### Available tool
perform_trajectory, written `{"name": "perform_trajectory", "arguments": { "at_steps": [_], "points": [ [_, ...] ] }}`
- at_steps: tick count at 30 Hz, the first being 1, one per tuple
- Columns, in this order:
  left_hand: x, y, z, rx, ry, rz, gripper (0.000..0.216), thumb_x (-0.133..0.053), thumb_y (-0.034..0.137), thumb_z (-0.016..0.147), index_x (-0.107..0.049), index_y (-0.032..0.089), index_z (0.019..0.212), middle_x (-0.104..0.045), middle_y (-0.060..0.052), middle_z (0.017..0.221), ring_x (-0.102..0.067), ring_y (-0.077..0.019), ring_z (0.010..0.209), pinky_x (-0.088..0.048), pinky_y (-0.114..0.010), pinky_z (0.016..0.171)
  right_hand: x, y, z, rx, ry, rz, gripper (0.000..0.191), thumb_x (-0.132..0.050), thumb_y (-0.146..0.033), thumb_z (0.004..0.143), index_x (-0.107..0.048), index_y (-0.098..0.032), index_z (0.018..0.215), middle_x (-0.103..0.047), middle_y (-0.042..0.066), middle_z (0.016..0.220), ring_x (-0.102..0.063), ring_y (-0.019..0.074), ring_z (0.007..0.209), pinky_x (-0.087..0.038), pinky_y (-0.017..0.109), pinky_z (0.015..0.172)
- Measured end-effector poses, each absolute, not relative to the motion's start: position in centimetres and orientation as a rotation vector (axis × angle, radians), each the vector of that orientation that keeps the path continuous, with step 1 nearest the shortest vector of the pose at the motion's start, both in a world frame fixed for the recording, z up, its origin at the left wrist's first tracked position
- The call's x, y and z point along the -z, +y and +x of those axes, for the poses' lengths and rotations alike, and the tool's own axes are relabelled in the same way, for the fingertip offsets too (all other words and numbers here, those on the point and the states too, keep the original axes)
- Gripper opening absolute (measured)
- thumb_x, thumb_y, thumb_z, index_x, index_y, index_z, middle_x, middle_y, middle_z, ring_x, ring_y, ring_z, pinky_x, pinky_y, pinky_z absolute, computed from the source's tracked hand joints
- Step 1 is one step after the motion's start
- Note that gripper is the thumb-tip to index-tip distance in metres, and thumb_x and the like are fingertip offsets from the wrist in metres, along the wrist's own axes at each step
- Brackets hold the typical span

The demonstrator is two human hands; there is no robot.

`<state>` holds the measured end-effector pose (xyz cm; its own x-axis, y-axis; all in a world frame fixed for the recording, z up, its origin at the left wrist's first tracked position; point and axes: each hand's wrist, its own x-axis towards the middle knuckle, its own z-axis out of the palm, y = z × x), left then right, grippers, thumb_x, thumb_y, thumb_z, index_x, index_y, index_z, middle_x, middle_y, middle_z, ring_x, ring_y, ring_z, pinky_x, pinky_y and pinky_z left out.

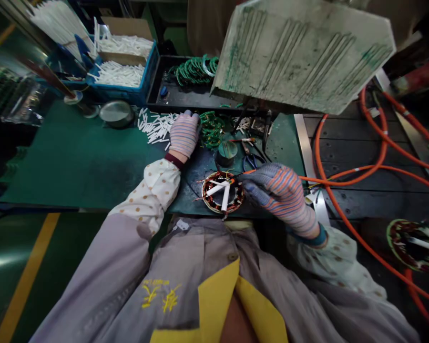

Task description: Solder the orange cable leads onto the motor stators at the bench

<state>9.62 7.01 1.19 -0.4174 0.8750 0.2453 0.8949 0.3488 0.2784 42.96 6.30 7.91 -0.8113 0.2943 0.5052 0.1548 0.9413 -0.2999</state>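
Note:
My left hand point(185, 132), in a striped knit glove, is over the pile of short white tubes point(155, 126), next to a bundle of green rings point(211, 131). Its fingers curl down and hide whatever they may hold. A ring-shaped motor stator point(239, 196) with copper windings lies near the bench's front edge, with several white tubes point(216, 189) across its opening. Gloved and closed, my right hand point(280, 193) is just right of the stator. Its fingers bend inward, and what they grip is hidden. Beyond the hand, an orange line point(249, 172) reaches the stator's wires.
Behind the stator are a round green-topped block point(226, 152), blue-handled scissors point(252, 162) and a brush point(241, 140). A blue bin point(148, 71) of white tubes stands back left. A metal plate point(303, 52) overhangs the back right; orange hoses point(320, 147) loop at right.

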Motion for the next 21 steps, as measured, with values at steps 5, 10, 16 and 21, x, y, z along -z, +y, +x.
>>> {"name": "perform_trajectory", "arguments": {
  "at_steps": [5, 10, 16, 21],
  "points": [
    [-1.9, 6.2, 8.6, 0.553, -2.558, -1.632, 0.020, -0.065, 0.047, 0.112, -0.069, 0.028, 0.111, -0.068, -0.003, 0.112, -0.055, -0.0219, 0.115, -0.044, -0.043, 0.097, -8.8, 7.5, 43.6, -0.382, -2.439, -0.447, 0.037, -0.060, -0.051, 0.113, -0.088, -0.028, 0.103, -0.088, 0.006, 0.095, -0.081, 0.0249, 0.088, -0.059, 0.039, 0.082],
    [-3.8, 1.9, 7.5, 0.551, -2.290, -1.713, 0.022, -0.056, 0.041, 0.109, -0.070, 0.038, 0.125, -0.074, -0.007, 0.111, -0.053, -0.0281, 0.123, -0.045, -0.054, 0.099, -8.5, 8.0, 44.4, -0.416, -2.358, -0.601, 0.039, -0.062, -0.055, 0.111, -0.087, -0.029, 0.096, -0.086, 0.006, 0.088, -0.081, 0.0258, 0.082, -0.059, 0.039, 0.078],
    [-4.3, 2.7, 9.1, 0.748, -1.960, -1.918, 0.036, -0.050, 0.023, 0.108, -0.078, 0.023, 0.131, -0.073, -0.012, 0.135, -0.065, -0.0339, 0.127, -0.052, -0.052, 0.107, -7.7, 10.0, 41.4, -0.410, -2.424, -0.782, 0.051, -0.054, -0.061, 0.112, -0.089, -0.026, 0.105, -0.087, 0.009, 0.094, -0.080, 0.0279, 0.092, -0.058, 0.039, 0.084],
    [-3.4, 6.2, 12.1, 0.635, -1.864, -2.420, 0.035, -0.053, 0.017, 0.102, -0.083, 0.020, 0.120, -0.074, -0.014, 0.121, -0.071, -0.0333, 0.116, -0.058, -0.044, 0.097, -6.3, 12.2, 37.1, -0.335, -2.642, -1.044, 0.043, -0.063, -0.056, 0.107, -0.087, -0.021, 0.115, -0.087, 0.011, 0.105, -0.077, 0.0309, 0.097, -0.054, 0.038, 0.083]
  ]
}}
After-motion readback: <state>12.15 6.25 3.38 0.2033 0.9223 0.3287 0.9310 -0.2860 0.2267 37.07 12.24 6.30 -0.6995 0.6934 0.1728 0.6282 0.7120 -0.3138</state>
